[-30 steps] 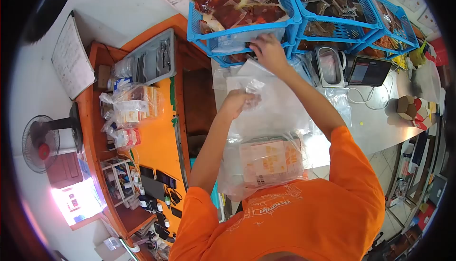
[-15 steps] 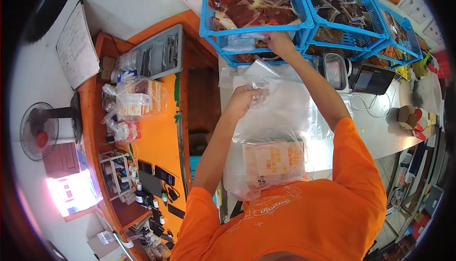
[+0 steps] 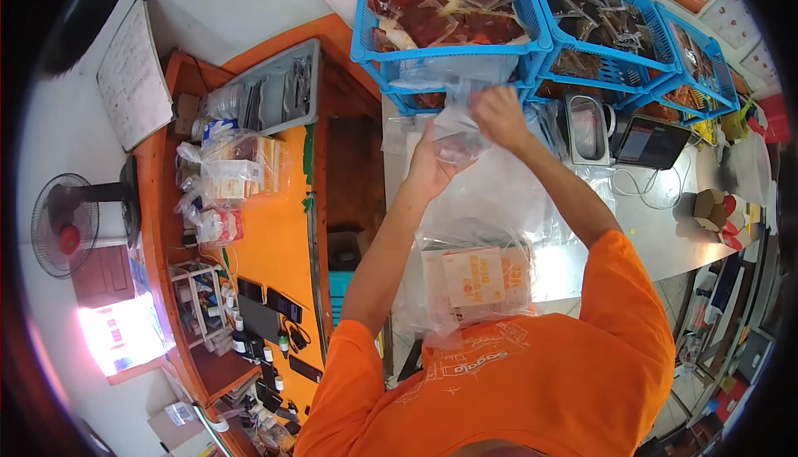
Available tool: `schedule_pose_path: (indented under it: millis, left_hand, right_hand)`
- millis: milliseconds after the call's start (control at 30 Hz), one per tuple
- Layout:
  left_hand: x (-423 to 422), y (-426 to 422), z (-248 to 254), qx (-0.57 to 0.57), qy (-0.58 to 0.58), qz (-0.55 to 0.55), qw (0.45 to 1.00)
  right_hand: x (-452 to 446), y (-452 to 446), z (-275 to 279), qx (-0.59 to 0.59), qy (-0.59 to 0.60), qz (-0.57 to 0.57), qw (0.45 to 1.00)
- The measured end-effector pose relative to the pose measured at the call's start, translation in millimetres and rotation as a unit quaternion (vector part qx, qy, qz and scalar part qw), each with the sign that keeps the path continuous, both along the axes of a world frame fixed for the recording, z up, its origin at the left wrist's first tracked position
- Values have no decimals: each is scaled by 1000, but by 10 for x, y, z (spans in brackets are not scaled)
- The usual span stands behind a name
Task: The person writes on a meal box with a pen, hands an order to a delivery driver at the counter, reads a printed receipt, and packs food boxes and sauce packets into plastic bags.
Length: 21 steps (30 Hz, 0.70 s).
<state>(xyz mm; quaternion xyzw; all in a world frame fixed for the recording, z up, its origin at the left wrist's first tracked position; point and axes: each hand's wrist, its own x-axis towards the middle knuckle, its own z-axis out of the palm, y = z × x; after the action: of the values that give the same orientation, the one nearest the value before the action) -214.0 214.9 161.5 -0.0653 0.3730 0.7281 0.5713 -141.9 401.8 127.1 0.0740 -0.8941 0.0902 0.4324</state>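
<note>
A clear plastic bag point(image 3: 462, 143) is held in front of me, above the metal counter point(image 3: 573, 270) and just short of the blue baskets. My left hand point(image 3: 434, 166) is closed around its lower part. At the upper right of the bag, my right hand point(image 3: 499, 116) is closed with the fingers bunched on the plastic. What lies inside the bag, if anything, I cannot make out. Below the hands, large clear plastic sheets or bags point(image 3: 490, 195) are spread on the counter. Nearer my body, printed paper packets point(image 3: 475, 278) lie inside clear plastic.
Stacked blue baskets point(image 3: 453, 51) at the back hold packets of dark red and brown contents. A metal container point(image 3: 587, 128) and a tablet point(image 3: 652, 139) stand to the right. On the left, an orange counter point(image 3: 287, 166) carries a grey cutlery tray point(image 3: 312, 83), phones and bottles.
My right hand has come out of the lower blue basket and down to the plastic bag. The bag is now stretched between both hands, and my left hand has turned a little.
</note>
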Motion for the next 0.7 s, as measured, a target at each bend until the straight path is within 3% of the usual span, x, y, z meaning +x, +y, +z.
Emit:
schedule_pose_path:
  millis: [33, 100, 133, 233, 300, 367, 467, 567, 700]
  left_hand:
    - [22, 12, 169, -4, -9, 6, 1000]
    - [2, -2, 45, -19, 11, -5, 1000]
    - [-66, -35, -316, -29, 41, -22, 998]
    - [-43, -49, -498, -107, 117, -39, 987]
    - [27, -51, -452, -145, 136, -47, 979]
    - [63, -59, -372, -156, 135, -62, 977]
    - [68, -79, -399, -135, 125, -79, 980]
    - [24, -124, -428, -146, 148, -81, 975]
    - [20, -155, -370, -137, 141, -64, 978]
  right_hand:
    - [91, -76, -14, 21, -26, 55, 998]
    - [264, -281, 88, -38, -129, 162, 978]
    - [306, -331, 120, -67, -179, 215, 958]
    - [218, -228, 29, -204, -155, 162, 953]
    - [-53, -99, 159, -244, -104, -5, 964]
    - [-408, 111, 209, -169, 4, -117, 979]
    - [-669, 270, -3, -127, -174, -263, 940]
    - [-770, 413, -59, -94, -272, -235, 928]
    - [-718, 397, 73, -205, -270, -198, 919]
